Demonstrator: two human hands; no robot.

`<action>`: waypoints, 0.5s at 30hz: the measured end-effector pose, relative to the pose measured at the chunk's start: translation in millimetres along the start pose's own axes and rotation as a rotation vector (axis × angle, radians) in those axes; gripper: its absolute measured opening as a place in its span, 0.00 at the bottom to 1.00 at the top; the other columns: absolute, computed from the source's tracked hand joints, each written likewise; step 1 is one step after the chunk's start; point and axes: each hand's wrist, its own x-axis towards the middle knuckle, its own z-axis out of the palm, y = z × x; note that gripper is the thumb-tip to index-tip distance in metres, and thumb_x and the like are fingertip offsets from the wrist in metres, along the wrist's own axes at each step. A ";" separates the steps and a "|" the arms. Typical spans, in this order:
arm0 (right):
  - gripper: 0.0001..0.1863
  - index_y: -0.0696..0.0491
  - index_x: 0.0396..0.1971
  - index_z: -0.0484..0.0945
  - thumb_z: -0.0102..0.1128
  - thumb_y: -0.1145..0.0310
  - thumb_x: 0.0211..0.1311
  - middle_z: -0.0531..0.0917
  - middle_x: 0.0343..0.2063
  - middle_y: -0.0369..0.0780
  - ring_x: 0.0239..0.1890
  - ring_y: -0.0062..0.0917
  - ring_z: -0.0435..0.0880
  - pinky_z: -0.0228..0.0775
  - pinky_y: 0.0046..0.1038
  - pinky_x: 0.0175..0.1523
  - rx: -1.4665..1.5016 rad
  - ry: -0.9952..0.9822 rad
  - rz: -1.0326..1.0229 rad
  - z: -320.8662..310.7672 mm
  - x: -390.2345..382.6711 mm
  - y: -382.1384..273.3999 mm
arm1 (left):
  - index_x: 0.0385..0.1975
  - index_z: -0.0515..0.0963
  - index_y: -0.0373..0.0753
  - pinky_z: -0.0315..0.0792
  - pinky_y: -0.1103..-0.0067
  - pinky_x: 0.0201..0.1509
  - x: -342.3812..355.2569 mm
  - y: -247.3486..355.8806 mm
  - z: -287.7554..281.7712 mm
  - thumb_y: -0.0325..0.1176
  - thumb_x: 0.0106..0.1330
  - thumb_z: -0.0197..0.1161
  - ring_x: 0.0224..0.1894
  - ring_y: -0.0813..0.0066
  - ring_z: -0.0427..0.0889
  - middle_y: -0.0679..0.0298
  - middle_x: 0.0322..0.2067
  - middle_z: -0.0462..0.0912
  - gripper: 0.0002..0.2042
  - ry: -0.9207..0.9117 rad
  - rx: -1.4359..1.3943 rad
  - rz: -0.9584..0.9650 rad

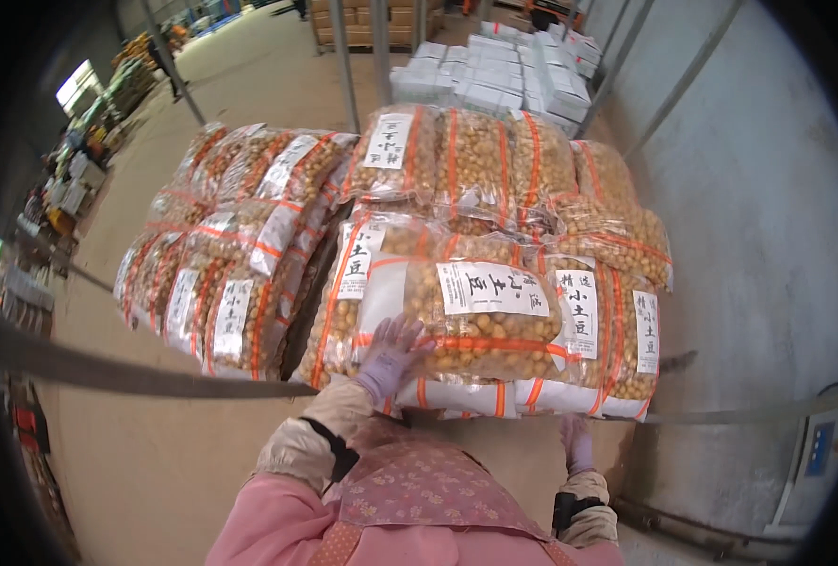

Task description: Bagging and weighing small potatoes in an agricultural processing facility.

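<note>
My left hand (390, 357), in a thin purple glove, lies with its fingers spread on the left end of a clear bag of small potatoes (419, 302). This bag rests sideways on top of the near pile, with orange bands and a white label. My right hand (577, 445), also gloved, is lower, at the front edge below the potato bags on the right. Its fingertips are hard to make out, and I cannot tell whether it touches a bag. Upright bags (631, 330) stand beside and under the sideways one.
Another pile of potato bags (235, 316) stands to the left, across a narrow dark gap. Metal posts (346, 71) rise behind, and a curved rail (145, 375) crosses at left. White cartons (489, 75) are stacked farther back. A grey wall (749, 189) runs along the right.
</note>
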 end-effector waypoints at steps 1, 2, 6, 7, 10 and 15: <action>0.19 0.61 0.52 0.67 0.45 0.65 0.66 0.75 0.45 0.50 0.42 0.30 0.76 0.68 0.28 0.50 -0.780 -0.023 -0.410 -0.9 5.4 -6.3 | 0.58 0.67 0.52 0.47 0.54 0.65 11.4 -1.3 3.2 0.44 0.56 0.57 0.64 0.46 0.54 0.54 0.62 0.60 0.26 0.031 -0.119 -0.040; 0.20 0.62 0.53 0.66 0.45 0.66 0.65 0.75 0.45 0.50 0.44 0.31 0.76 0.68 0.28 0.50 -1.578 -0.104 -0.779 6.3 1.3 -14.0 | 0.56 0.70 0.53 0.48 0.54 0.64 9.3 -2.7 1.5 0.42 0.55 0.59 0.63 0.46 0.56 0.54 0.61 0.62 0.25 0.036 -0.234 -0.110; 0.20 0.61 0.54 0.66 0.46 0.70 0.62 0.74 0.47 0.49 0.48 0.36 0.74 0.67 0.31 0.53 -0.730 0.027 -0.509 130.7 7.6 -93.6 | 0.51 0.72 0.42 0.57 0.62 0.61 -22.4 -61.5 8.4 0.37 0.54 0.59 0.61 0.46 0.59 0.52 0.55 0.67 0.22 0.001 -0.620 0.004; 0.20 0.61 0.54 0.66 0.46 0.71 0.61 0.73 0.49 0.50 0.51 0.37 0.73 0.66 0.31 0.54 -0.746 0.059 -0.546 141.7 23.8 -96.4 | 0.52 0.70 0.36 0.60 0.63 0.60 -25.7 -71.2 11.7 0.37 0.57 0.57 0.59 0.48 0.62 0.49 0.53 0.68 0.23 0.039 -0.631 0.024; 0.22 0.60 0.54 0.66 0.47 0.66 0.62 0.65 0.55 0.54 0.57 0.52 0.64 0.61 0.43 0.58 -0.694 0.138 -0.693 147.6 84.6 -86.6 | 0.56 0.66 0.37 0.61 0.62 0.59 -6.8 -63.2 23.2 0.40 0.58 0.56 0.56 0.50 0.67 0.49 0.52 0.70 0.26 0.285 -0.370 -0.623; 0.30 0.55 0.54 0.65 0.47 0.48 0.59 0.72 0.49 0.53 0.52 0.47 0.71 0.64 0.45 0.53 -1.313 0.471 -0.487 267.3 112.6 -72.5 | 0.55 0.65 0.35 0.62 0.65 0.57 -24.5 -140.3 112.6 0.54 0.66 0.46 0.53 0.52 0.70 0.49 0.52 0.70 0.28 -0.140 -1.022 -0.957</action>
